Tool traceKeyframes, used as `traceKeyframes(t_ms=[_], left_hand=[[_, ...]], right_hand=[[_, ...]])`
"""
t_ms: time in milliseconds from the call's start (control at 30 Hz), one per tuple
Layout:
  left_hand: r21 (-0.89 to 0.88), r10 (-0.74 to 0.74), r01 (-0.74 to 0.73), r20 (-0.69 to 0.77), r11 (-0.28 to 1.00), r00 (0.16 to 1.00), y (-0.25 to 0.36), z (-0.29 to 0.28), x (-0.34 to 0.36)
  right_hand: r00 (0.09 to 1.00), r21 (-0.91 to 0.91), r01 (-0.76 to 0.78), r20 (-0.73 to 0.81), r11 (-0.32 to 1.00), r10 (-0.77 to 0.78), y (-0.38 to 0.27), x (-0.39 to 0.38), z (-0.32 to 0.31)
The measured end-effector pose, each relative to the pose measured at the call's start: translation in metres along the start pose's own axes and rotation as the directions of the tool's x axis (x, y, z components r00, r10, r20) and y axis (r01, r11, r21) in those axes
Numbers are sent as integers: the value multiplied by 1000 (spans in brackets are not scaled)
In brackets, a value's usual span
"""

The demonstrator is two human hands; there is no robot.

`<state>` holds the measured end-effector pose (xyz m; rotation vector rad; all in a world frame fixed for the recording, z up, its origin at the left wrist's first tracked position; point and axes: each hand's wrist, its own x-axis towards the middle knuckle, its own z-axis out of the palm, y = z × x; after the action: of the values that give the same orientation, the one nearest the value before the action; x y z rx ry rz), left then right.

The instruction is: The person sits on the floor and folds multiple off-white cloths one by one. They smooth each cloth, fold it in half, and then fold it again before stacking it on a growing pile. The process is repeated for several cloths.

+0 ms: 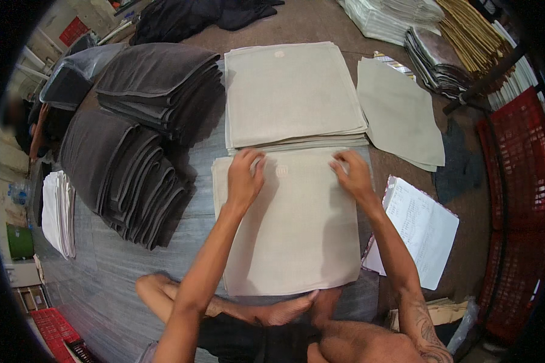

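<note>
A beige cloth sheet with a small pale emblem lies flat on a low stack in front of my crossed legs. My left hand is at its far left corner, fingers bent, with a gap between thumb and fingertips. Over the far right part, my right hand has its thumb and forefinger apart, curled inward. Neither hand visibly grips the cloth. Just beyond them lies a second, thicker stack of beige cloths, its near edge meeting the far edge of the first.
Folded dark grey cloths are piled at the left, beside white folded cloths. At the right are a loose beige sheet, an open notebook with handwriting and red crates. Dark fabric lies at the back.
</note>
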<state>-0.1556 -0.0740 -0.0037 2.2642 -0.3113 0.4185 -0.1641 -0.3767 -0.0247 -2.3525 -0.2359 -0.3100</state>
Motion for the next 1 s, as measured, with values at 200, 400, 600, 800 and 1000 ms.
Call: traceKeyframes(t_ms=[200,400,600,800,1000], left_hand=[[241,134,-190,232,952,964,-39,48,80],[183,-87,18,377,983,922,-55,30,102],[138,-108,54,421,989,901,-61,28,120],[118,-37,-15,426,993,904,-64,29,118],[296,-18,-139,471,945,882,-71,19,111]], right_hand=[[964,-155,254,127,955,-235,-17,94,54],[976,91,78,198,993,-95,6,115,62],[982,-60,66,182,996,-54,35,124,43],[980,-203,-22,189,979,61,52,125,19],[983,-240,30,182,970,15,61,124,11]])
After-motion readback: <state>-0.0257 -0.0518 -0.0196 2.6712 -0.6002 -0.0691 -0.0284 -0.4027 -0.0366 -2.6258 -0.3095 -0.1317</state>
